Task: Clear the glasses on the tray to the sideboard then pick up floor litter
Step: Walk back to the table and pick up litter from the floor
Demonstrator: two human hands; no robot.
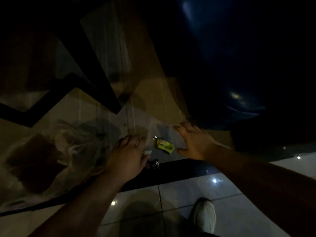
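The scene was dim, and the person bent low over a glossy tiled floor (179, 199). The left hand (127, 157) reached down with its fingers loosely spread, palm toward the floor; a small white scrap (148, 152) showed at its fingertips, though whether the hand touched it could not be told. The right hand (194, 142) hovered open, fingers splayed and holding nothing, just right of a crumpled yellow-green wrapper (165, 146) that lay on the floor between the two hands. A small shiny dark wrapper (153, 164) lay near the left thumb, at the edge of a dark floor strip (184, 170). A clear plastic bag (56, 156) with something brown inside sat left of the left hand. A white shoe (205, 215) stood on the tiles below. No glasses or tray were in view.
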